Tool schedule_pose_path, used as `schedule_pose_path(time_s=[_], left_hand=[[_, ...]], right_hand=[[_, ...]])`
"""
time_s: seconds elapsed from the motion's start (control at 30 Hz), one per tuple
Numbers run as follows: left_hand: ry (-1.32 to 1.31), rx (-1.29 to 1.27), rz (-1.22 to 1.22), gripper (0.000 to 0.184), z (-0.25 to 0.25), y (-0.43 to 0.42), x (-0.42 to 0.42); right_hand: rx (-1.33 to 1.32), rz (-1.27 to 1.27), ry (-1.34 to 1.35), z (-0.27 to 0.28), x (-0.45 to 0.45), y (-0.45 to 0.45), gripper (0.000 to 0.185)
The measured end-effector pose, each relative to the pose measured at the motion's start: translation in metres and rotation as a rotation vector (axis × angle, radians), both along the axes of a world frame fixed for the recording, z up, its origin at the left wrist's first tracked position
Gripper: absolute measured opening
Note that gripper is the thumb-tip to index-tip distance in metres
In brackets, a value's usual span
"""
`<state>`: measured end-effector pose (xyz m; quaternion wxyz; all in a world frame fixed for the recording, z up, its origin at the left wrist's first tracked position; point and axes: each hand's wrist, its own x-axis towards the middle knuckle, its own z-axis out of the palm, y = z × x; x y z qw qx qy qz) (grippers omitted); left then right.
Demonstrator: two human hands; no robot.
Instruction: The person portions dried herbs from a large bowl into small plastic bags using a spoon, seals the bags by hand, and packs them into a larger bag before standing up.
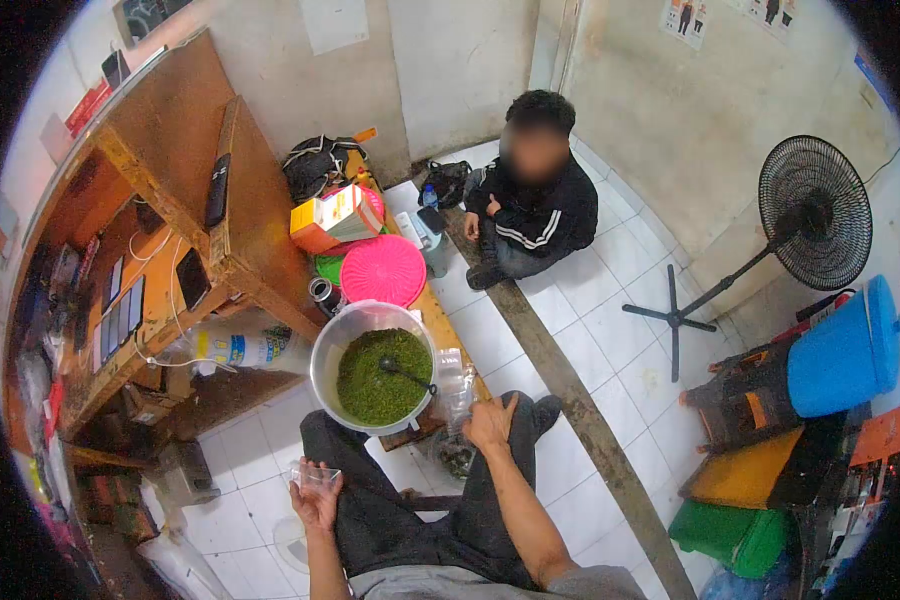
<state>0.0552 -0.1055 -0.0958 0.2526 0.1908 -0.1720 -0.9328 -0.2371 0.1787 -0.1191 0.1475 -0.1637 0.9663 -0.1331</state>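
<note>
A large pale pot [322, 372] of chopped green leaves [378, 385] stands in front of my knees, a black-handled scoop [406, 376] resting in it. My left hand [316, 494] lies palm up by my left thigh, its fingers curled round a small clear plastic bag [317, 477]. To the right of the pot, my right hand [490, 422] is over my right knee beside a stack of clear plastic bags [455, 388]; whether it grips anything I cannot make out. Below that stack is a clear bag with dark green contents [456, 458].
A pink lid [383, 271], an orange-white box [336, 218] and a dark flask [323, 293] sit beyond the pot. Wooden shelving [260, 240] is at left. Another person [545, 215] sits on the floor ahead. A fan [805, 215] and blue bucket [840, 350] stand right.
</note>
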Motion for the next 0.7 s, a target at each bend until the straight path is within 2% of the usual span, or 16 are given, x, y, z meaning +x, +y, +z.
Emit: schedule_pose_path(time_s=[0.7], left_hand=[[-0.010, -0.009, 0.001, 0.066, -0.0012, -0.0012, 0.0011]], right_hand=[[0.040, 0.021, -0.023, 0.0025, -0.0013, -0.0004, 0.027]])
